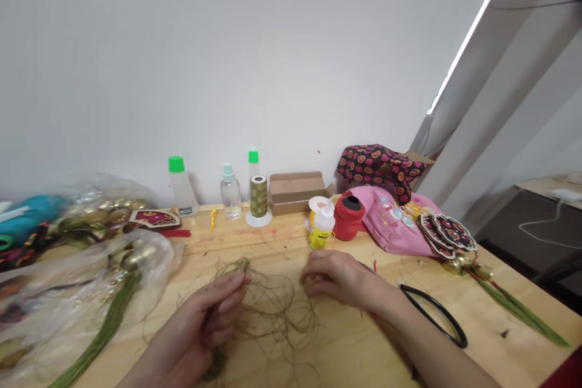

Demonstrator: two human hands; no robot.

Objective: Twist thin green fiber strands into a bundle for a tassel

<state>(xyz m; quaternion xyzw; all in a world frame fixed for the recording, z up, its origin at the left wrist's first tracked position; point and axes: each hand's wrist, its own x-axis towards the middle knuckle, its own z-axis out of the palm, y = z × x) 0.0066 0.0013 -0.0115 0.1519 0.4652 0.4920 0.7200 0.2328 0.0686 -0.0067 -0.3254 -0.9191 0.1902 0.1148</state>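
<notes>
My left hand (207,321) is closed, with thumb and forefinger pinching a small bunch of olive-green thread (244,265). From that pinch a loose tangle of thread (284,309) spreads across the wooden table in front of me. To its right hovers my right hand (339,279), slightly blurred, its fingers curled together by the tangle's edge; what they hold, if anything, is hidden. A black loop (439,315), like a scissors handle, lies beside my right forearm, partly covered by it. Behind my right hand stands a yellow-labelled glue bottle (321,230).
Along the wall stand an olive thread spool (259,197), clear bottles (231,195) and a cardboard box (295,193). Red thread (349,218) and a pink bag (393,224) sit right. Plastic bags (150,260) and a green tassel (111,321) cover the left side.
</notes>
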